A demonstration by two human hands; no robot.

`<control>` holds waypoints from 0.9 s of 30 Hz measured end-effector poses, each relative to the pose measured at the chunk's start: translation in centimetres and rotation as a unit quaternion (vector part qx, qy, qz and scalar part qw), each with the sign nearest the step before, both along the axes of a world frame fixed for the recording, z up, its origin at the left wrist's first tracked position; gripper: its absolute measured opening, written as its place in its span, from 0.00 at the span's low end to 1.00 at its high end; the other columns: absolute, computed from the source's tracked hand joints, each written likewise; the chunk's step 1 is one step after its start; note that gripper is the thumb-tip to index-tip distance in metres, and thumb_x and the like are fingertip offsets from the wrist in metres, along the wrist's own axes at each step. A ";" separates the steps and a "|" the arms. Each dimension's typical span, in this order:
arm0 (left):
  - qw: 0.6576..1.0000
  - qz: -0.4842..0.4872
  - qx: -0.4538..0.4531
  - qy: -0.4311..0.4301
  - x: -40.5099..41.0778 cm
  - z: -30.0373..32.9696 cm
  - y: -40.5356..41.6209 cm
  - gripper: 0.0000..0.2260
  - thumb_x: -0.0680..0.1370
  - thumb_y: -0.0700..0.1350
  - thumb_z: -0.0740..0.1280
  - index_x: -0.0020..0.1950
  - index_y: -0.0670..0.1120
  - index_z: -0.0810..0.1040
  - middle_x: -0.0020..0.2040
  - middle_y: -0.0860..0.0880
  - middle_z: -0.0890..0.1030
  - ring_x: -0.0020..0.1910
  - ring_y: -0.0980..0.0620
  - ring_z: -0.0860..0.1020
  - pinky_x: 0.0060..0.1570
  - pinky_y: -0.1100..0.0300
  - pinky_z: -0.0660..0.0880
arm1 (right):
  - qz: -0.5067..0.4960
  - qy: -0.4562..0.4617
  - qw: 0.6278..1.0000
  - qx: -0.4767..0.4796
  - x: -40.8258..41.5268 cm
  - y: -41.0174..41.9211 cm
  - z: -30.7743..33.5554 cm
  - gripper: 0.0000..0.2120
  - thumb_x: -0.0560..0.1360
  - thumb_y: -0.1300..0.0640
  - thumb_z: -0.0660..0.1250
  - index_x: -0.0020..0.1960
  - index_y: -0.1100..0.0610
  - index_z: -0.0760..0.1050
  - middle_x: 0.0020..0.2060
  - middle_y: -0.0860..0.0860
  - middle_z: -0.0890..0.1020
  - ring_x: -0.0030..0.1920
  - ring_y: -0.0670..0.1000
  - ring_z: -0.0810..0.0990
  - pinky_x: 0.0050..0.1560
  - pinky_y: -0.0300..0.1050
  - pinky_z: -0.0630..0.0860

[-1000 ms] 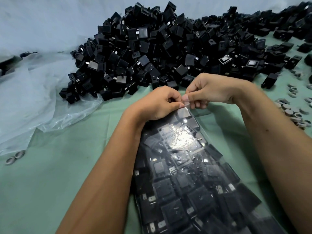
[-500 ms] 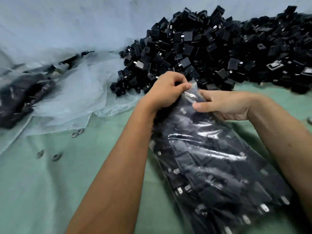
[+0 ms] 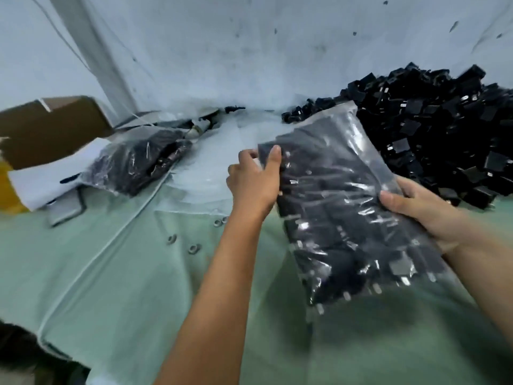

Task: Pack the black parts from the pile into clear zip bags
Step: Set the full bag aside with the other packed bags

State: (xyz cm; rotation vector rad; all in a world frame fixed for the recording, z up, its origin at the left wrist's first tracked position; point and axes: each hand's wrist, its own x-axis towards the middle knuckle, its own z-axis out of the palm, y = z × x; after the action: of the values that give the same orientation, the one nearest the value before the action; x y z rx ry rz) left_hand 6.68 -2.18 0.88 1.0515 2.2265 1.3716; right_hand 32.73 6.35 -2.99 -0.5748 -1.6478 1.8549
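Note:
A clear zip bag full of black parts is lifted off the green table cloth, held between both hands. My left hand grips its left edge, thumb on top. My right hand grips its right edge, thumb on the plastic. The pile of loose black parts lies at the right against the wall. Another filled bag lies at the left on clear plastic sheeting.
A brown cardboard box stands at the far left, white paper in front of it. Several small metal rings lie on the cloth near my left forearm. A pale wall rises behind. The table's edge shows at bottom left.
Both hands left the bag's mouth and took its sides; the bag rose off the table and moved left. The view swung left, showing the box and the other bag.

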 end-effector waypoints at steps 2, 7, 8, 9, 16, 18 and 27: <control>0.986 -0.031 0.045 -0.160 -1.3 0.2 -2.5 0.33 0.77 0.72 0.61 0.70 0.48 0.68 0.63 0.46 0.79 0.61 0.46 0.79 0.65 0.43 0.76 | -0.030 0.055 0.998 -0.024 -4.6 -0.4 0.9 0.05 0.73 0.51 0.74 0.49 0.48 0.86 0.45 0.54 0.88 0.39 0.52 0.88 0.36 0.46 0.84; 0.981 -0.048 0.028 -0.186 -6.8 2.7 -6.4 0.32 0.67 0.69 0.74 0.61 0.47 0.81 0.53 0.48 0.87 0.52 0.47 0.86 0.57 0.45 0.82 | -0.058 0.057 0.994 -0.070 -16.6 -0.9 4.1 0.21 0.71 0.50 0.76 0.61 0.59 0.81 0.53 0.59 0.87 0.48 0.58 0.87 0.51 0.57 0.84; 0.983 -0.027 0.031 -0.181 -8.3 2.9 -7.0 0.30 0.69 0.67 0.76 0.60 0.46 0.83 0.52 0.47 0.87 0.51 0.47 0.86 0.57 0.46 0.82 | -0.048 0.047 0.995 -0.073 -19.0 -1.3 4.7 0.21 0.73 0.50 0.76 0.61 0.60 0.81 0.52 0.60 0.87 0.47 0.58 0.87 0.49 0.56 0.85; 0.982 0.000 0.034 -0.184 -9.8 2.9 -7.5 0.29 0.70 0.65 0.76 0.59 0.45 0.83 0.50 0.47 0.87 0.49 0.47 0.86 0.56 0.48 0.83 | -0.039 0.035 0.996 -0.074 -21.1 -1.7 5.1 0.21 0.74 0.50 0.76 0.62 0.61 0.80 0.51 0.60 0.87 0.46 0.58 0.88 0.48 0.55 0.85; 0.947 0.175 0.149 -0.223 -18.5 0.8 -14.1 0.26 0.67 0.57 0.82 0.55 0.42 0.83 0.46 0.45 0.88 0.43 0.46 0.87 0.40 0.51 0.85 | -0.037 -0.212 0.889 0.404 -30.2 -2.8 4.0 0.34 0.83 0.32 0.52 0.40 0.60 0.77 0.36 0.54 0.80 0.39 0.53 0.78 0.54 0.49 0.72; 0.944 0.206 0.153 -0.209 -20.3 -0.4 -16.1 0.22 0.67 0.56 0.82 0.52 0.45 0.81 0.48 0.43 0.87 0.43 0.46 0.87 0.42 0.51 0.85 | -0.037 -0.298 0.785 0.542 -30.8 -1.8 2.3 0.26 0.85 0.37 0.52 0.55 0.52 0.83 0.57 0.56 0.82 0.61 0.57 0.75 0.67 0.56 0.67; 0.907 0.369 -0.180 0.093 -19.6 -1.8 -15.9 0.31 0.72 0.56 0.77 0.66 0.44 0.68 0.67 0.37 0.74 0.65 0.34 0.74 0.56 0.44 0.73 | -0.112 -0.406 0.695 0.583 -28.3 -1.7 -1.0 0.09 0.78 0.58 0.67 0.56 0.52 0.84 0.50 0.53 0.87 0.54 0.59 0.81 0.57 0.49 0.70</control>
State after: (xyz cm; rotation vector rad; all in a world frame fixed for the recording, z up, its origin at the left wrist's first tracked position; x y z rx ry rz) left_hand -12.93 -18.08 -0.88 0.1999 3.0391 1.0323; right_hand 4.38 4.61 -4.04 -0.9469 -2.6647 0.0071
